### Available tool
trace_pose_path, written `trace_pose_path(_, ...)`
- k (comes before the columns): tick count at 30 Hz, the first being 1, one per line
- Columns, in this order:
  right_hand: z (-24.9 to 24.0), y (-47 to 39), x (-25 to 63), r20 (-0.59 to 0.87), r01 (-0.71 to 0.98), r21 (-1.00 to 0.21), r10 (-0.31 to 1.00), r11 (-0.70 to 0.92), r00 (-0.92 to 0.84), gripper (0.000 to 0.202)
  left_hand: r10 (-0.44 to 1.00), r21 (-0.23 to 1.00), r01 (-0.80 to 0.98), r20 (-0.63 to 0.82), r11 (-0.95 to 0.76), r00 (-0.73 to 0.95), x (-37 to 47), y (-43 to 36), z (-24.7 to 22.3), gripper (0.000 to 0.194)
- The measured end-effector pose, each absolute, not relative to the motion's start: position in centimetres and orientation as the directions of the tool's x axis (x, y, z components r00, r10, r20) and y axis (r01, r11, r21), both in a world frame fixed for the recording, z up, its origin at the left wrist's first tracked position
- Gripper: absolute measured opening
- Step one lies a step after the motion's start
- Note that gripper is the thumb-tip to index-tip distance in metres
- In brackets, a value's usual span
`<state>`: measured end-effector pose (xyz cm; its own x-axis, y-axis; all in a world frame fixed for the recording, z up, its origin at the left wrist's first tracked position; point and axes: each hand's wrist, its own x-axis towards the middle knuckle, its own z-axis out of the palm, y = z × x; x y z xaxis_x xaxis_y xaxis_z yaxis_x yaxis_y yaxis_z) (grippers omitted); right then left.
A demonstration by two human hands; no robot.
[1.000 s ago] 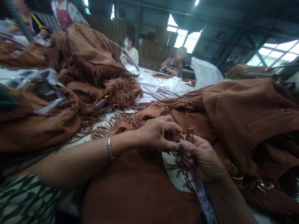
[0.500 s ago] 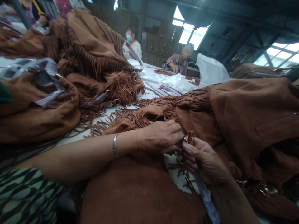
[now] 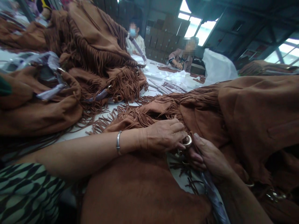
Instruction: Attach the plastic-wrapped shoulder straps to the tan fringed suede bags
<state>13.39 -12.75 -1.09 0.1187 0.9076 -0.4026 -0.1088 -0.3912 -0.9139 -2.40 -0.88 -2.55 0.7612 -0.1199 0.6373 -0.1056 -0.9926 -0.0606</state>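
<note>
Fingers [image 3: 178, 134] of the left hand [image 3: 158, 135] bunched, apparently pinching the near side of a metal ring [image 3: 187, 141]; left thumb hidden. Right hand [image 3: 211, 155]: thumb raised and clear of the ring, other fingers curled in at the top of a plastic-wrapped strap [image 3: 213, 196]. Can't tell whether they actually grip it.

Ring sits between the two hands, just above the inner edge of the brown bag [image 3: 133, 186], which lies right in front of the person. Whether ring and strap are joined: not visible. Bag probably kept that close so both hands can meet at the small hardware; left seems to steady the ring, leaving the right thumb free. Plastic on the strap presumably guards its surface during handling.

Fringed bags [image 3: 98, 46] heaped to the left on the white counter [image 3: 151, 63], another brown bag [image 3: 252, 105] close by on the right, likely stacked within reach but off the working spot. Co-worker [image 3: 181, 59] sits at the far side.

Versus half a second ago: right thumb was against the ring, now lifted off. Small leather tab poking up above the right fingers no longer clearly shows. Ring faces the camera more fully. Left hand roughly same pose. View has shifted a bit; bags look unmoved.
</note>
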Motion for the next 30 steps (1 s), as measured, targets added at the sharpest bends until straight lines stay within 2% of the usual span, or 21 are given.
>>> trace_pose_path(5, -1.2, -12.5, 13.0, -0.363, 0.017, -0.929, 0.921, -0.369, 0.141, 0.048, -0.113, -0.042, -0.113, 0.641, -0.993, 0.759, -2.4, -0.8, -2.7, 0.043)
trace_pose_path(10, -1.7, -12.5, 13.1, -0.320, 0.042, -0.944, 0.939, -0.327, 0.127, 0.047, -0.104, -0.012, -0.126, 0.639, -0.992, 0.762, -2.5, -0.7, -2.9, 0.042)
trace_pose_path(16, -1.5, -12.8, 13.5, -0.345, 0.025, -0.938, 0.938, -0.347, 0.040, 0.046, -0.119, 0.033, -0.187, 0.659, -0.982, 0.743, -2.5, -0.6, -3.0, 0.039)
trace_pose_path(19, -1.5, -12.8, 13.8, -0.351, -0.011, -0.936, 0.936, -0.351, 0.005, 0.044, -0.079, 0.107, -0.189, 0.633, -0.976, 0.770, -2.6, -0.4, -2.9, 0.037)
trace_pose_path(24, -1.6, -12.4, 13.9, -0.357, -0.016, -0.933, 0.931, -0.359, -0.073, 0.044, 0.035, 0.297, -0.170, 0.577, -0.940, 0.816, -3.7, -0.1, -3.0, 0.038)
trace_pose_path(30, -1.8, -11.8, 13.1, -0.397, -0.001, -0.917, 0.910, -0.400, -0.124, 0.044, 0.033, 0.378, -0.282, 0.646, -0.882, 0.763, -4.4, 0.1, -3.5, 0.046)
